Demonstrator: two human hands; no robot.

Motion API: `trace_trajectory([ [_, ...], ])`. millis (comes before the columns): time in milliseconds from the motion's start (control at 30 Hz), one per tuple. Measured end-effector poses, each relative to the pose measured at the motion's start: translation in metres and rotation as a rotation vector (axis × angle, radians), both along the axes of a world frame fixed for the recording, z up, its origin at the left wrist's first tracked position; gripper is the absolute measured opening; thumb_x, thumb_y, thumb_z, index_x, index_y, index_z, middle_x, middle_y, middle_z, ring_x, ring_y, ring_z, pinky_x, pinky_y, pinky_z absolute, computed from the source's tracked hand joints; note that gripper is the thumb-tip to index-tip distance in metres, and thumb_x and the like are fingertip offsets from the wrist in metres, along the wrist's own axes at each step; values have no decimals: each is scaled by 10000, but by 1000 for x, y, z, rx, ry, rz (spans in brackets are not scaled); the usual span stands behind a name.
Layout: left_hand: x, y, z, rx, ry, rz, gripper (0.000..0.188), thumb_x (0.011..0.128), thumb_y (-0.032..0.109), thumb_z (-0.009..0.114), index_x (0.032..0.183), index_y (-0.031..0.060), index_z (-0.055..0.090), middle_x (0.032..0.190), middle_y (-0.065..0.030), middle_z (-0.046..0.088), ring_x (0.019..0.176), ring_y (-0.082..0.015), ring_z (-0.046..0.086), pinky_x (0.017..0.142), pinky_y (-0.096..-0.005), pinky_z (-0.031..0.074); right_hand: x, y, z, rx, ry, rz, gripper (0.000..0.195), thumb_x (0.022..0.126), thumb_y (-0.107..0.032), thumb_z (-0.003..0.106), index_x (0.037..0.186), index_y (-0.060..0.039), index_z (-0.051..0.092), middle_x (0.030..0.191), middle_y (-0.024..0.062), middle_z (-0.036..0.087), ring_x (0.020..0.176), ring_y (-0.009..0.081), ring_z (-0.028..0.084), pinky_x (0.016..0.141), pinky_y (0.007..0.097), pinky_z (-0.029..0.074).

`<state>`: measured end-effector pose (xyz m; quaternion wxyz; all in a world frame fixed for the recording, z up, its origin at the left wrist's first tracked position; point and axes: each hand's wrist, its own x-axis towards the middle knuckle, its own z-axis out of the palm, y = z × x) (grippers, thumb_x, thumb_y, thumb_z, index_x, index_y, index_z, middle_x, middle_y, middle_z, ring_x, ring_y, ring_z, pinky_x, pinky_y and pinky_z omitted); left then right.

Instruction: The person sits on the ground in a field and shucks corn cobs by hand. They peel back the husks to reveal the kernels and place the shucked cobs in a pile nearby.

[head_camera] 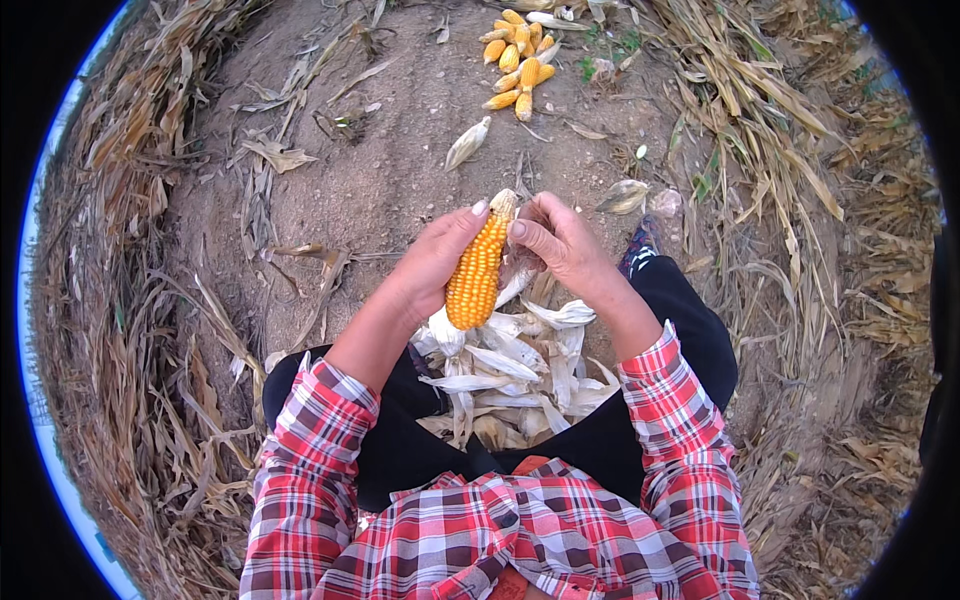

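Observation:
An ear of yellow corn (pixel 477 274), bare of husk, is held up in front of me with its pale narrow end pointing away. My left hand (pixel 442 251) grips it from the left, thumb laid along its upper side. At its right edge, close to the narrow end, my right hand (pixel 559 240) has its thumb and fingers bent inward. Brownish wisps, perhaps corn silk, show beneath that hand; whether the fingers pinch them is unclear. Below the ear, a heap of pale corn husks (pixel 517 367) lies on the ground between my legs.
Several husked ears (pixel 529 73) are piled on the bare soil (pixel 382 150) ahead. An ear still in its husk (pixel 467 143) lies nearer me. Dry corn stalks and leaves (pixel 750 97) line the right side, with more stalks (pixel 142 150) at left. My shoe (pixel 641 244) is at right.

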<state>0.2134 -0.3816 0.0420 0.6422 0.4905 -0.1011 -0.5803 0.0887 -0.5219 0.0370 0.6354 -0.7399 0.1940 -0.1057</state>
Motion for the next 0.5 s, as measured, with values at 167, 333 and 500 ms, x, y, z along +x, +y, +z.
trace_trajectory([
  [167,-2,1,-1,73,-148,21,377,983,362,453,1044,11,575,853,-55,617,759,-137,613,649,-299,545,1,5,-4,8,131,88,293,909,-275,597,889,12,538,675,97,572,608,179,542,585,338,441],
  [333,8,3,-5,65,-39,52,409,981,389,446,1042,7,577,873,-79,624,730,-155,621,652,-299,538,-1,19,-9,-286,36,165,211,921,-192,540,831,-2,518,649,94,539,578,185,515,561,332,420],
  [500,20,9,-14,83,1,12,424,981,410,425,1012,9,560,856,-104,624,695,-189,630,593,-326,539,-8,37,-23,-663,214,433,187,845,-176,529,860,0,591,756,207,627,748,383,625,655,456,488],
])
